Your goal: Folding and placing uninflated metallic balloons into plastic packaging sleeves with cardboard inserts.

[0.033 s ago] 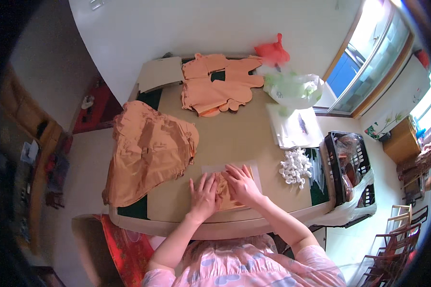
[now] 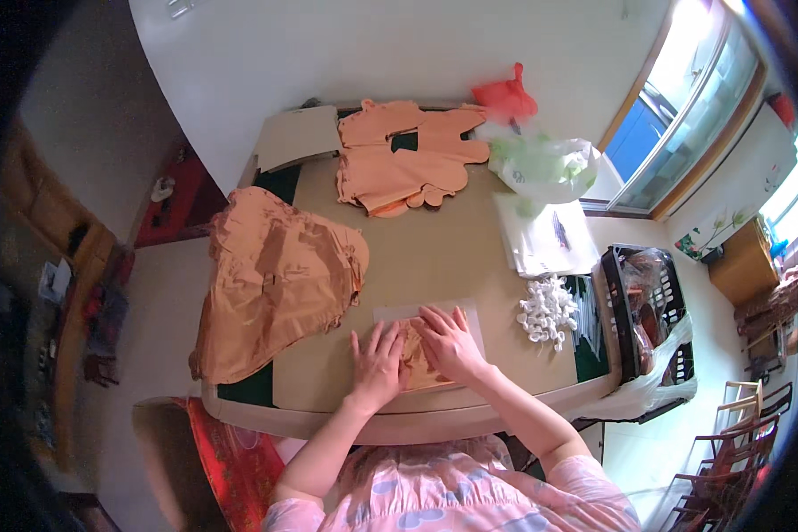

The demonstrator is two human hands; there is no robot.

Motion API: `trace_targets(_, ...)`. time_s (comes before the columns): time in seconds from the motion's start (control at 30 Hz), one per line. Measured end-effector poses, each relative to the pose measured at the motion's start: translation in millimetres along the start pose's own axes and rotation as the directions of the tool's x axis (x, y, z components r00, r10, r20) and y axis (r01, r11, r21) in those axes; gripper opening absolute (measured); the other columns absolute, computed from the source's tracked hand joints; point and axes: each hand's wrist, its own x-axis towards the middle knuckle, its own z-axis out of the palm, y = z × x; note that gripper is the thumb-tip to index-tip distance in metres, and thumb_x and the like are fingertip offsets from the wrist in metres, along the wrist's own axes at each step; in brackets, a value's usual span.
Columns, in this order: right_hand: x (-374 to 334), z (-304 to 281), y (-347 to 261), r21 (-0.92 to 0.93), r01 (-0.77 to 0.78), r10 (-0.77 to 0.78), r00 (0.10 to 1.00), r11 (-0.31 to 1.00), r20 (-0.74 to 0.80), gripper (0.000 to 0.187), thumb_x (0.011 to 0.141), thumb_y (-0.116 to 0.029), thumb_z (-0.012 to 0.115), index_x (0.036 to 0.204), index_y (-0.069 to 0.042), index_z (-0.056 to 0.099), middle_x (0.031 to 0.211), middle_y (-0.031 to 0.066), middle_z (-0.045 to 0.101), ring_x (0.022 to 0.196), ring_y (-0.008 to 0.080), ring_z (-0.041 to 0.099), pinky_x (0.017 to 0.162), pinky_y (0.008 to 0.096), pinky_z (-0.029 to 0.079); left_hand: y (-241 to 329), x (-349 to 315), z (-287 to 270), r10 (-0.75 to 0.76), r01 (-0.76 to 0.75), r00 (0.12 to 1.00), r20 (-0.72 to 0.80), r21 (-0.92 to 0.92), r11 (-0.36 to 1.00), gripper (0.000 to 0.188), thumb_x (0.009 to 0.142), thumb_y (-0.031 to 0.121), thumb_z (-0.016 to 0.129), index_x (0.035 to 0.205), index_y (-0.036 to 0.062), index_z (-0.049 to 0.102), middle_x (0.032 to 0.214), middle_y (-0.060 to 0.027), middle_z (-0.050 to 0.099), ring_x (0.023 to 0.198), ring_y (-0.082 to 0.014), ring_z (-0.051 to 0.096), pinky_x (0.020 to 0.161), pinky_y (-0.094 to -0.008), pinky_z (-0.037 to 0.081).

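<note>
Both my hands rest on a small folded piece of copper-coloured foil point(image 2: 423, 371), which looks like a flat foil balloon. Beneath it is a clear plastic bag or sheet point(image 2: 477, 330) by the table's near edge. My left hand point(image 2: 379, 368) lies flat with its fingers spread, the fingertips at the foil's left side. On the upper right part presses my right hand point(image 2: 450, 346), palm down and fingers stretched out. Neither hand grips anything. The right hand hides part of the foil. To the left lies a large pile of flat, creased copper foil balloons point(image 2: 275, 284).
More flat foil shapes point(image 2: 377, 177) lie at the far side, beside a grey-beige board point(image 2: 301, 137). On the right are white plastic bags point(image 2: 536, 244), small white curled pieces point(image 2: 547, 312) and thin clear sticks point(image 2: 585, 319). A black crate point(image 2: 625, 328) stands past the table's right edge.
Both hands stay almost in place. A thin foil edge that showed beside my right fingers no longer shows.
</note>
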Motion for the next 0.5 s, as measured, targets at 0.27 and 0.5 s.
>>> trace_targets(0.27,-7,11,0,-0.069,0.011,-0.016,0.997,0.998,-0.074,0.046,0.089,-0.020,0.057,0.134,-0.011,0.052,0.142,0.0132,0.046,0.136,0.0286,0.039,0.111,0.0597,0.024,21,10,16,-0.107,0.107,0.994,-0.027,0.015,0.994,0.061,0.090,0.030,0.057,0.144,0.0082,0.040,0.151,-0.0093,0.036,0.142,-0.0253,0.030,0.110,-0.0673,0.016)
trace_targets(0.5,-6,13,4,-0.035,-0.043,0.044,0.999,0.998,0.007,0.055,0.091,-0.025,0.055,0.140,-0.004,0.043,0.148,0.0154,0.040,0.141,0.0309,0.031,0.114,0.0578,0.020,17,7,27,-0.137,0.134,0.989,0.048,0.064,0.989,0.066,0.094,0.037,0.050,0.148,0.0058,0.030,0.156,-0.0100,0.029,0.145,-0.0249,0.024,0.112,-0.0666,0.009)
